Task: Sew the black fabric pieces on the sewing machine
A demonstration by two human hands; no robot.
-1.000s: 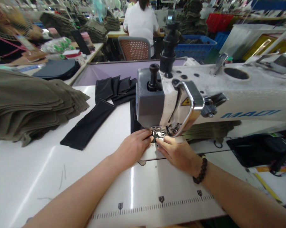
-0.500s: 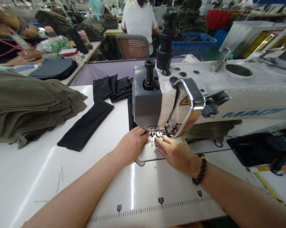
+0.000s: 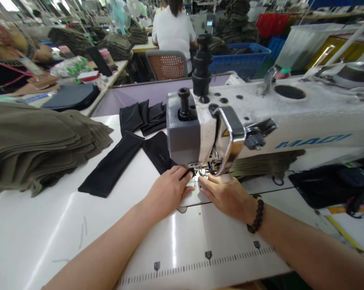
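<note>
A black fabric piece (image 3: 159, 151) lies left of the sewing machine (image 3: 183, 139) and runs under its head. My left hand (image 3: 170, 189) presses on the near end of this piece, its fingers by the needle area and its thumb apart. On the right side of the presser foot, my right hand (image 3: 227, 197) rests on the machine bed with fingers spread; no fabric shows under it. Another black piece (image 3: 111, 165) lies flat on the white table, with several folded black pieces (image 3: 142, 114) behind it.
At the left is a thick pile of olive fabric (image 3: 46, 145). More olive fabric (image 3: 263, 163) lies behind the machine arm. A black tray-like object (image 3: 321, 185) sits at the right. A person in white (image 3: 174, 32) sits ahead, near a blue basket (image 3: 239, 60).
The black piece beside the machine has swung out to the left, showing more of its surface. My left hand has shifted slightly with it. The whole view has also shifted a little.
</note>
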